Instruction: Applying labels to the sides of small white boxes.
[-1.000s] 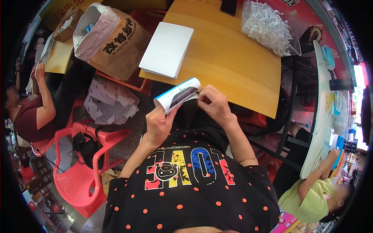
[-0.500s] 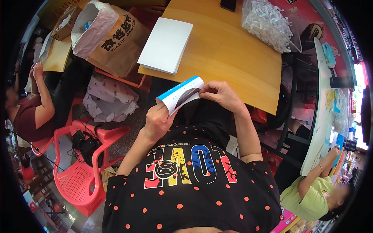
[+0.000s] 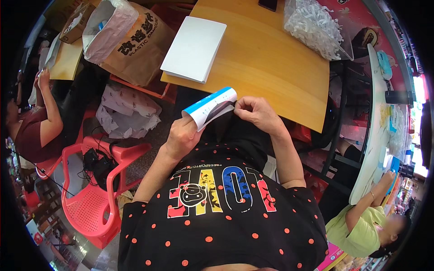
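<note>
A blue-and-white printed sheet (image 3: 210,103) is held above my lap, just off the table's near edge. It curls over on itself, and a dark picture shows on an inner face. My left hand (image 3: 182,135) is closed on its left end, with the fingers partly hidden behind the paper. At the sheet's right edge my right hand (image 3: 257,115) is closed in a pinch, thumb and forefinger together at the paper. A stack of white paper (image 3: 194,47) lies on the wooden table (image 3: 266,58), beyond the held sheet.
A clear bin of white paper strips (image 3: 314,31) and a dark phone (image 3: 267,4) sit on the table. Left stand a large paper sack (image 3: 135,49) and a red plastic chair (image 3: 88,203) with black cables. Two people work nearby, at left (image 3: 38,131) and right (image 3: 361,226).
My right hand has drawn slightly right and down, its fingertips pinched closer at the sheet's edge. The sheet and my left hand are nearly where they were.
</note>
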A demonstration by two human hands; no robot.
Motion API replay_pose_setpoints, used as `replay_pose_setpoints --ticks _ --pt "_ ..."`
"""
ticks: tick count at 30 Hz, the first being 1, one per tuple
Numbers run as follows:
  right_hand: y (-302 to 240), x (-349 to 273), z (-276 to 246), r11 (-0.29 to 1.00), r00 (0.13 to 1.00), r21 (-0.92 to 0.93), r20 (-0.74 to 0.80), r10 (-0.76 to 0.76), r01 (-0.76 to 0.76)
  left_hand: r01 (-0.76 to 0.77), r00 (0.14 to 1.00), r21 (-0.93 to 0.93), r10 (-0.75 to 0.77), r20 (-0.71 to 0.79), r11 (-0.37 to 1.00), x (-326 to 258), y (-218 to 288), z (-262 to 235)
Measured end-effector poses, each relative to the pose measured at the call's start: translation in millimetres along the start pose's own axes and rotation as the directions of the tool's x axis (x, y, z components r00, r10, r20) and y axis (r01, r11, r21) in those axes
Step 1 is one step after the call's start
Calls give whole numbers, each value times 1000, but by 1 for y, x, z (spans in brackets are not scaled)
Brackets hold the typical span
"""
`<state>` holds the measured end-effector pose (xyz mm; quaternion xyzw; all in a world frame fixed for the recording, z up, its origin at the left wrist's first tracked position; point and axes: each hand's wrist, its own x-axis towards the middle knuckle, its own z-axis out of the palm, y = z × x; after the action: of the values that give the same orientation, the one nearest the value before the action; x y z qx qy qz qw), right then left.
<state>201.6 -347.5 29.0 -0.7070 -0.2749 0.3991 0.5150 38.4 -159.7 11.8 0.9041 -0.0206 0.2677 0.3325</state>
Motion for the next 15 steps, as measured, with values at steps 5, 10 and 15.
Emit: replay_pose_setpoints --ticks 5,10,15 --pt "-19 -21 4 999 995 46 -103 -14 19 23 1000 15 -23 -15 1000 -1 -7 -2" --pt "3 -3 -3 1000 973 -25 -230 -18 13 -32 999 -2 32 -12 999 4 0 0" --pt "8 1 -1 999 994 39 -110 25 -20 -70 998 -19 70 -2 997 6 3 0"
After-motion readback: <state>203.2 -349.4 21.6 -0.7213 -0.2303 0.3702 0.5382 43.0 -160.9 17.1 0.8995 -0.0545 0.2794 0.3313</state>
